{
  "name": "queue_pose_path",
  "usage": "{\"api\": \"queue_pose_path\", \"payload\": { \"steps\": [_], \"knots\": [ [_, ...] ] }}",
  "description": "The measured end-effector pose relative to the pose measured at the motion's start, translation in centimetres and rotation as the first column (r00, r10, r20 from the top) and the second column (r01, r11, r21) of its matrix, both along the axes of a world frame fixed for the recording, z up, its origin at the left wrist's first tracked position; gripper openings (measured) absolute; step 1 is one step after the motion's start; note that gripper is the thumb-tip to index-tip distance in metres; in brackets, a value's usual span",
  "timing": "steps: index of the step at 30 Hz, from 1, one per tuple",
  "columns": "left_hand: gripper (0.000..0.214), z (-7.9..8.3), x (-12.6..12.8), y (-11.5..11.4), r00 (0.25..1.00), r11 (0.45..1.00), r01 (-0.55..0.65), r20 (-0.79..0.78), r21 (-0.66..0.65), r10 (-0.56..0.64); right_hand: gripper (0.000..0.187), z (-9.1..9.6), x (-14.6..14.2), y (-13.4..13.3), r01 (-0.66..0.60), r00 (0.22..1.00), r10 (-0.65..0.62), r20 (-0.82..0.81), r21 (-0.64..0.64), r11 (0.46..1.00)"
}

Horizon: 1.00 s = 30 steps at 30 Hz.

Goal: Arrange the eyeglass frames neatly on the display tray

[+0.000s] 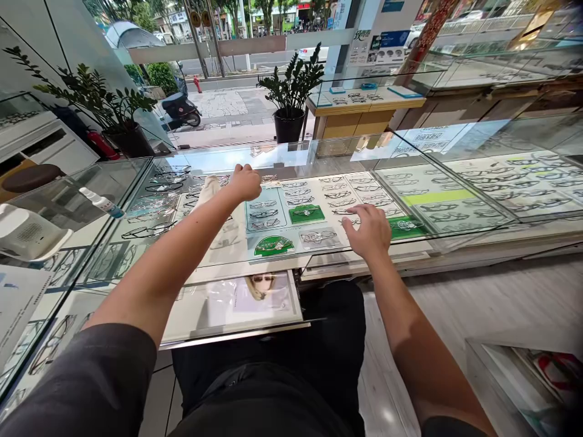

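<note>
My left hand (246, 182) is curled closed above the far part of the glass counter top (218, 258). Whatever its fingers may hold is hidden. A pale, cloth-like shape (209, 189) shows beside my left forearm; I cannot tell if it is a reflection. My right hand (370, 232) rests at the near side of the glass, fingers spread, with nothing in it. Under the glass, between the hands, lie rows of eyeglasses (298, 200), green cards (306, 213) and a clear packet (319, 238).
A drawer (296, 297) stands pulled out at my lap, with a plastic-wrapped print (262, 293) in it. On the left glass are a small white bottle (101, 202) and a white device (30, 230). Potted plants (290, 91) stand beyond the counter.
</note>
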<state>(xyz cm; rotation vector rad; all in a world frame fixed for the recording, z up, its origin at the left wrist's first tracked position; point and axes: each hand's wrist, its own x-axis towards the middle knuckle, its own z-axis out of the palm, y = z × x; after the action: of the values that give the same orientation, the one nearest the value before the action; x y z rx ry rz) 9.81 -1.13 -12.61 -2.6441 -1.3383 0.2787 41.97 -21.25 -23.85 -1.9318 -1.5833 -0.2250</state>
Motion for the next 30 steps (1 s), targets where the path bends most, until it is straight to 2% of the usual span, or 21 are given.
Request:
{"api": "queue_pose_path", "payload": {
  "steps": [4,7,10,13,16,18,20,22,24,26,27,30],
  "knots": [
    [0.044,0.6,0.2,-0.7,0.999,1.000,-0.008,0.033,0.002,0.008,0.033,0.2,-0.2,0.1,0.010,1.000,-0.010,-0.012,0.007,1.000],
    [0.042,2.2,-0.3,-3.0,0.988,0.998,0.049,0.142,0.024,-0.052,0.028,-0.2,-0.1,0.0,-0.001,0.999,0.005,-0.039,0.104,0.995],
    [0.042,4.8,-1.7,-7.8,0.946,0.981,0.194,0.267,-0.003,-0.186,0.032,-1.6,0.1,-0.3,0.010,0.998,0.010,-0.061,0.324,0.946],
    [0.047,7.1,-3.7,-14.3,0.891,0.930,0.341,0.361,-0.134,-0.275,0.042,-3.9,0.1,-0.6,0.026,1.000,-0.025,-0.009,0.463,0.886],
    [0.045,7.8,-5.5,-20.1,0.864,0.847,0.420,0.430,-0.325,-0.263,0.046,-6.1,0.0,-0.7,0.021,0.994,-0.075,0.078,0.541,0.841],
    [0.039,6.8,-6.4,-22.7,0.861,0.779,0.441,0.455,-0.446,-0.227,0.048,-7.2,0.0,-0.6,0.021,0.988,-0.107,0.112,0.589,0.808],
    [0.035,4.7,-7.1,-24.3,0.861,0.719,0.449,0.474,-0.531,-0.187,0.049,-8.0,0.5,-0.5,-0.011,0.982,-0.106,0.155,0.611,0.791],
    [0.038,1.9,-7.6,-25.0,0.852,0.675,0.462,0.500,-0.575,-0.156,0.051,-8.3,1.4,-0.7,-0.083,0.970,-0.062,0.233,0.567,0.820],
    [0.040,-1.2,-8.0,-25.1,0.837,0.658,0.477,0.529,-0.583,-0.138,0.058,-8.1,2.5,-1.1,-0.180,0.943,0.022,0.332,0.453,0.873],
    [0.041,-4.3,-8.4,-24.6,0.829,0.686,0.472,0.544,-0.554,-0.131,0.066,-7.1,3.6,-1.7,-0.301,0.891,0.148,0.429,0.317,0.899],
    [0.041,-5.8,-8.6,-24.1,0.830,0.725,0.454,0.542,-0.518,-0.132,0.069,-6.3,4.1,-2.1,-0.367,0.855,0.216,0.471,0.257,0.894],
    [0.045,-9.9,-9.3,-21.6,0.865,0.904,0.295,0.488,-0.310,-0.115,0.075,-3.5,5.0,-2.9,-0.522,0.741,0.403,0.536,0.083,0.849]
  ]
}}
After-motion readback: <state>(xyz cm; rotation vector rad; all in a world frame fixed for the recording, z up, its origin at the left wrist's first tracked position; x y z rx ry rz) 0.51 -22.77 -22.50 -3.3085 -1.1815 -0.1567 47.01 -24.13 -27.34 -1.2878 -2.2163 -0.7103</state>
